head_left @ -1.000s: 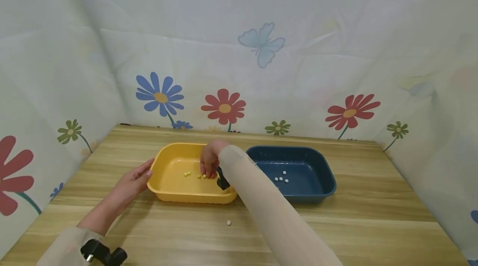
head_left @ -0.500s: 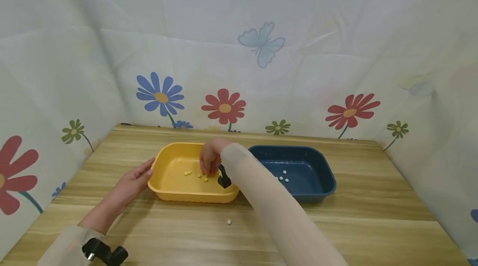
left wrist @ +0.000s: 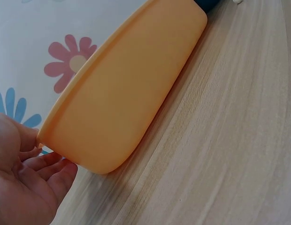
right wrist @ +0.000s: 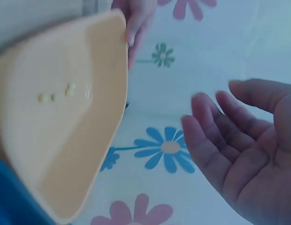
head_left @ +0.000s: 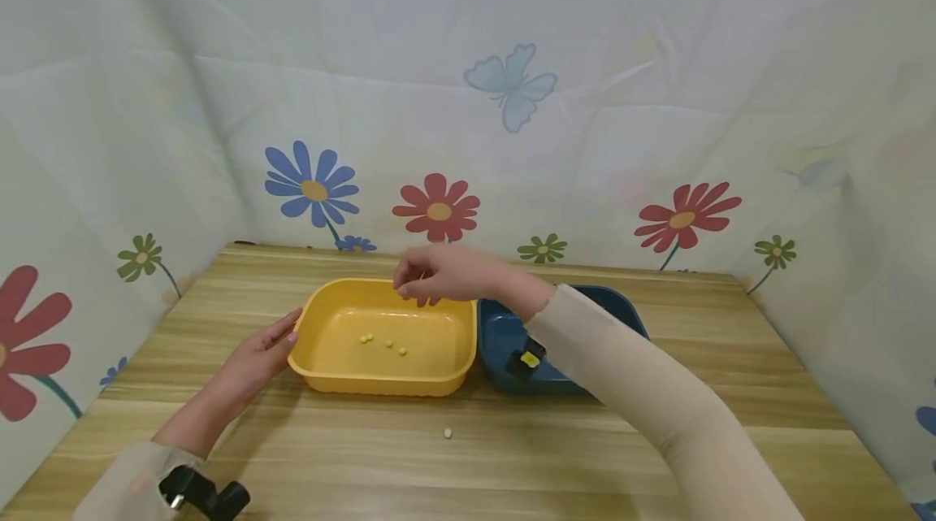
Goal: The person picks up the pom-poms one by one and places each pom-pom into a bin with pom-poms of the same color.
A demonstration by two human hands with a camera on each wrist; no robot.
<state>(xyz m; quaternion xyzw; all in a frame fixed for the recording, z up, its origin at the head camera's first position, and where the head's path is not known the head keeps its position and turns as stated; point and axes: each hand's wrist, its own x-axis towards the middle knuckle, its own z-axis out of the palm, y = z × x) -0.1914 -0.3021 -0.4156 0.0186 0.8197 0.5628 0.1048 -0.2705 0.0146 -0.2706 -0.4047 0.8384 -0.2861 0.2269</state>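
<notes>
A yellow plastic basin (head_left: 387,384) stands on the table with several small yellow balls (head_left: 389,344) on its floor. My left hand (head_left: 257,354) holds its left end; in the left wrist view the thumb is at the rim and the fingers (left wrist: 61,176) lie against the outer wall. Over the basin's back right corner hovers my right hand (head_left: 446,273), its fingers loosely bent. The right wrist view shows that right hand (right wrist: 246,145) with nothing in it. Beside the yellow basin is a dark blue basin (head_left: 496,350), partly hidden by the right arm.
One small white ball (head_left: 448,433) lies on the wooden table (head_left: 351,456) in front of the basins. A flower-printed cloth (head_left: 600,139) closes off the back and both sides. Black wrist cameras (head_left: 205,492) sit on both sleeves.
The right hand has risen out of the yellow basin, and its forearm has swung right across the blue basin. One yellow ball shifted slightly forward. The left hand stays put.
</notes>
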